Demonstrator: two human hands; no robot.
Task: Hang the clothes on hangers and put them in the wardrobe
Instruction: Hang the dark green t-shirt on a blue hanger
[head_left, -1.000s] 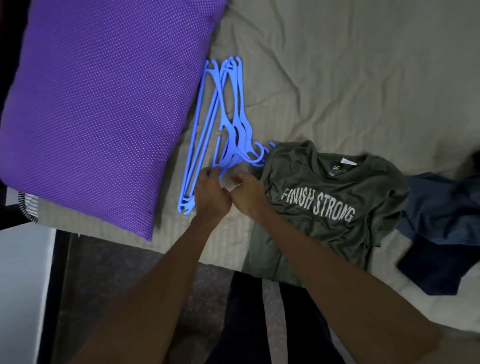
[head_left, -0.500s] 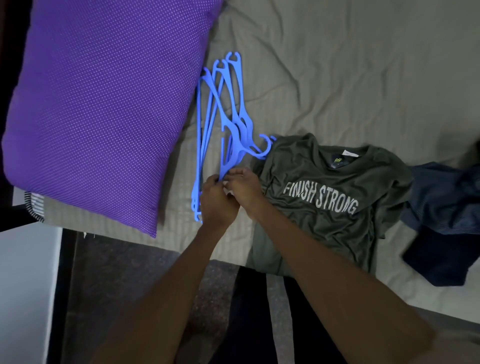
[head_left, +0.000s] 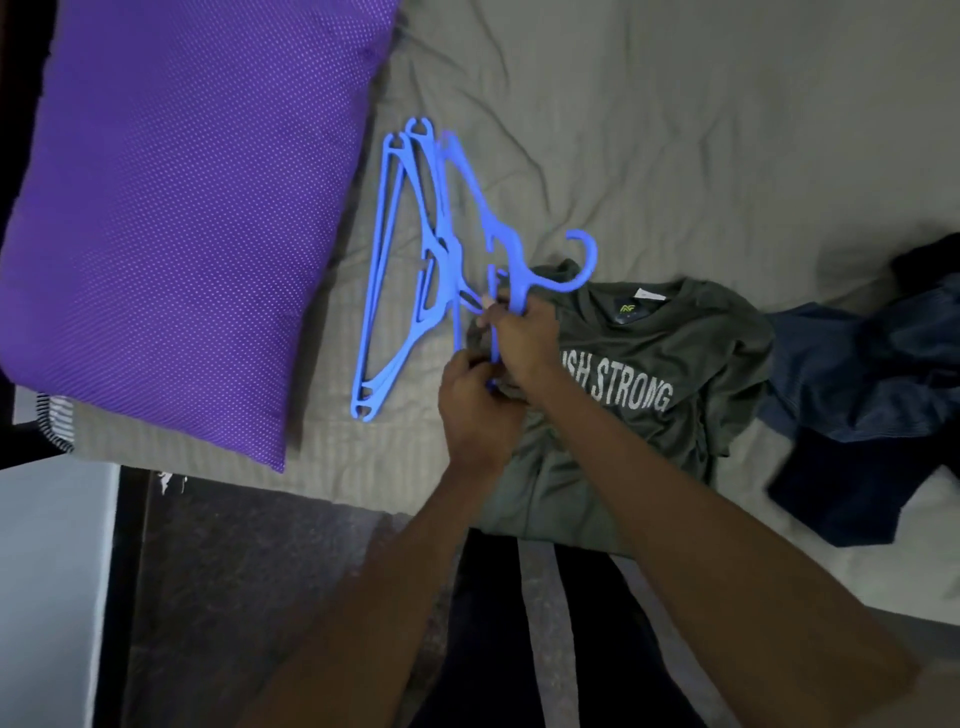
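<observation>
Several blue plastic hangers (head_left: 400, 270) lie in a loose stack on the bed, between the pillow and a green T-shirt (head_left: 670, 358) printed "FINISH STRONG". My right hand (head_left: 522, 340) grips one blue hanger (head_left: 514, 254) near its neck and has it lifted off the stack, hook pointing right over the shirt's collar edge. My left hand (head_left: 475, 410) is just below, fingers curled on the lower end of the same hanger. A dark blue garment (head_left: 872, 395) lies crumpled to the right of the shirt.
A big purple dotted pillow (head_left: 176, 208) fills the left of the bed. The grey-beige sheet (head_left: 675, 130) stretches beyond. The bed's near edge runs across below my hands, with dark floor (head_left: 234, 597) and my legs beneath it.
My right hand has pulled one hanger up and to the right, away from the stack, so its hook now sits over the shirt. The left hand followed to the right.
</observation>
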